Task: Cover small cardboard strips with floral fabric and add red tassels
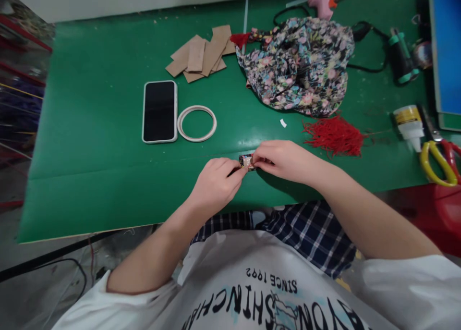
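Note:
Both my hands meet over a small piece of dark floral fabric [247, 161] near the front of the green table. My left hand [219, 182] pinches its left side between thumb and fingers. From the right, my right hand [276, 158] has its fingertips closed on the piece's other end. A pale patch shows in the middle of the piece, too small to make out. Just beyond my right hand lie a tiny white scrap [283, 123] and a bundle of red tassel threads [336, 135].
A phone [160, 112] and a double-sided tape roll [182, 132] lie left. Behind are cardboard pieces [196, 56], crumpled floral cloth [298, 66] and a pink glue gun [324, 1] with its cord. At right are a glue bottle [408, 123], scissors [437, 164] and a green-black tool [403, 58].

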{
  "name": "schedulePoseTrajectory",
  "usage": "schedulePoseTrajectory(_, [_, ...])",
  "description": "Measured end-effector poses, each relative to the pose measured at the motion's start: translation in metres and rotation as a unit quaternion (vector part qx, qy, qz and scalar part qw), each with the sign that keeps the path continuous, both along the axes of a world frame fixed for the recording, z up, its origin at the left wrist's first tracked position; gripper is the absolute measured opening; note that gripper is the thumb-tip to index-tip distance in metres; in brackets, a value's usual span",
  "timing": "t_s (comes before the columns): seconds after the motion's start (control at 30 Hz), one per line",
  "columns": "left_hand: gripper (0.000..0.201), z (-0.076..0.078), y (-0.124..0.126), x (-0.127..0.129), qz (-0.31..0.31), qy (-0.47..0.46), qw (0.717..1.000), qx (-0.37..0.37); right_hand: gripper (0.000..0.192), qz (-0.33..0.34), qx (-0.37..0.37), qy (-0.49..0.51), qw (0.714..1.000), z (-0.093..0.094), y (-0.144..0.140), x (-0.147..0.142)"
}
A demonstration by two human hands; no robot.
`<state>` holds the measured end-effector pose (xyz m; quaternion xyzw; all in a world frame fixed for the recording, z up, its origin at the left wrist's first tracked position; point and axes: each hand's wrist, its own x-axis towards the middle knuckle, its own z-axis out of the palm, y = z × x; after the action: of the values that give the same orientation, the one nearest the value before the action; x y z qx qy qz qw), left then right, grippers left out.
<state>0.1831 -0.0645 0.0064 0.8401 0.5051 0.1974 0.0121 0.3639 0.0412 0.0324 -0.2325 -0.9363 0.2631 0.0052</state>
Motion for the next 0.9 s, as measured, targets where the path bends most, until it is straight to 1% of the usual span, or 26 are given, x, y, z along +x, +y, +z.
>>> schedulePoseTrajectory(0.13, [0.023, 0.001, -0.001, 0.001, 0.002, 0.007, 1.000, 0.001, 0.018, 0.010, 0.011, -0.017, 1.000, 0.004, 0.000, 0.003])
schedulePoseTrajectory(0.3, [0.029, 0.001, -0.001, 0.005, 0.025, 0.009, 1.000, 0.000, 0.020, 0.013, 0.015, -0.029, 0.999, 0.008, 0.001, 0.001])
schedulePoseTrajectory(0.43, [0.030, -0.001, -0.002, 0.008, 0.017, 0.017, 1.000, -0.008, 0.019, 0.044, -0.005, -0.036, 0.998, 0.009, 0.004, 0.001])
schedulePoseTrajectory(0.5, [0.030, -0.002, -0.002, 0.009, 0.013, 0.020, 1.000, -0.009, 0.018, 0.036, -0.001, -0.031, 0.999, 0.008, 0.005, 0.001])
schedulePoseTrajectory(0.57, [0.029, -0.002, -0.002, 0.010, 0.012, 0.020, 1.000, -0.004, 0.019, 0.012, 0.020, -0.019, 1.000, 0.005, 0.006, -0.001])
schedulePoseTrajectory(0.63, [0.028, -0.002, -0.003, 0.010, 0.013, 0.021, 1.000, 0.000, 0.020, 0.007, 0.048, -0.005, 0.999, 0.001, 0.005, -0.003])
schedulePoseTrajectory(0.77, [0.028, -0.002, -0.006, 0.012, 0.021, 0.034, 0.999, 0.001, 0.021, 0.045, 0.108, -0.006, 0.993, -0.005, -0.001, -0.006])
schedulePoseTrajectory(0.9, [0.033, -0.001, -0.015, 0.017, 0.018, 0.049, 0.999, -0.009, 0.022, 0.082, 0.176, -0.018, 0.981, -0.004, -0.006, -0.006])
